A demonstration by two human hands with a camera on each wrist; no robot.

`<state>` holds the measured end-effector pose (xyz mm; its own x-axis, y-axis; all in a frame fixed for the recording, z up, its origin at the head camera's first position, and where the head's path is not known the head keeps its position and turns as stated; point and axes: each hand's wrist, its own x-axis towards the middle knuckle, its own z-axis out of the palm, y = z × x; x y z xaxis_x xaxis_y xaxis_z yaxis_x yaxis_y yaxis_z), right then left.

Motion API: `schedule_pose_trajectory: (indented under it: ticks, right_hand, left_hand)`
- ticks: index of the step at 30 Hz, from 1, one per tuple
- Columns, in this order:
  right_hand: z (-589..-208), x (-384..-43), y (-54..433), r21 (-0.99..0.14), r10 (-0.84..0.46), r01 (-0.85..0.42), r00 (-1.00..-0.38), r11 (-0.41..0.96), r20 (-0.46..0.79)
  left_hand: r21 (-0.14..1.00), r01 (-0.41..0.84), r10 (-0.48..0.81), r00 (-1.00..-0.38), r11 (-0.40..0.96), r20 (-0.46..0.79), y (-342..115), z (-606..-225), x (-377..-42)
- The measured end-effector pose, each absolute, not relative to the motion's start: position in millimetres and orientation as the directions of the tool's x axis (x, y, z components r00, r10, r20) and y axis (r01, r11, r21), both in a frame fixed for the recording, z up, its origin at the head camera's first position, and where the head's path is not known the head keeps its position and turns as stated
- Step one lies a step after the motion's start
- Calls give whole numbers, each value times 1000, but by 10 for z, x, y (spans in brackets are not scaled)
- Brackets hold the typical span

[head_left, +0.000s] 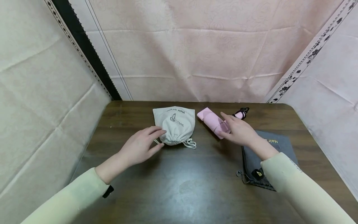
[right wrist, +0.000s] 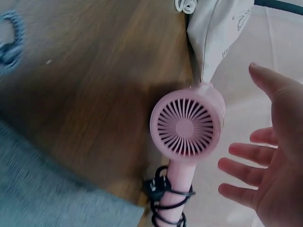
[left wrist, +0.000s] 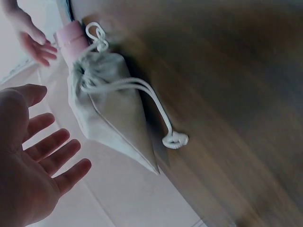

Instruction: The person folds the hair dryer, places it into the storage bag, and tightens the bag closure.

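A whitish drawstring bag printed "Hair Dryer" lies at the far middle of the table, its gathered mouth and knotted white cords toward me. My left hand is beside its near left corner, fingers spread; the left wrist view shows that palm empty. Right of the bag lies a pink hair dryer. Its round grille and the black cord wound about its handle show in the right wrist view. Over the dryer, my right hand has its fingers apart, holding nothing.
A dark grey drawstring pouch with gold lettering lies flat under my right forearm, a small black and yellow tag near its lower end. The brown wooden table is bordered by pale cloth curtains at the back and sides.
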<state>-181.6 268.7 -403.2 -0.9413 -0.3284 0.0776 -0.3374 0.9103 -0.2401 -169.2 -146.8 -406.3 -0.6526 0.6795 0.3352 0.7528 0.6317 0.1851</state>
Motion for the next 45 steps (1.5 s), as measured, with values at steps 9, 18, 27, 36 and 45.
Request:
schedule_pose_trajectory:
  ticks: [9, 18, 27, 36, 45]
  right_hand:
    - [-4201, -2000, 2505, -139, -329, -330, -944, 934, 30]
    - [-4355, -2101, 2479, -41, -326, -327, -945, 944, 22]
    - [-4404, -2145, 2554, -15, -356, -357, -934, 934, 42]
    - [-4448, -2042, 2696, 7, -467, -472, -869, 881, 161]
    - [-4368, -1740, 2650, 70, -636, -653, -698, 754, 329]
  left_hand:
    - [135, 804, 716, -581, 579, 386, -1320, -4146, -1474]
    - [130, 815, 735, -569, 565, 369, -1217, -4261, -1369]
    - [137, 824, 751, -559, 549, 352, -1184, -4339, -1312]
    - [135, 848, 765, -523, 513, 376, -1184, -4396, -1300]
    - [114, 888, 794, -452, 446, 406, -1172, -4424, -1335]
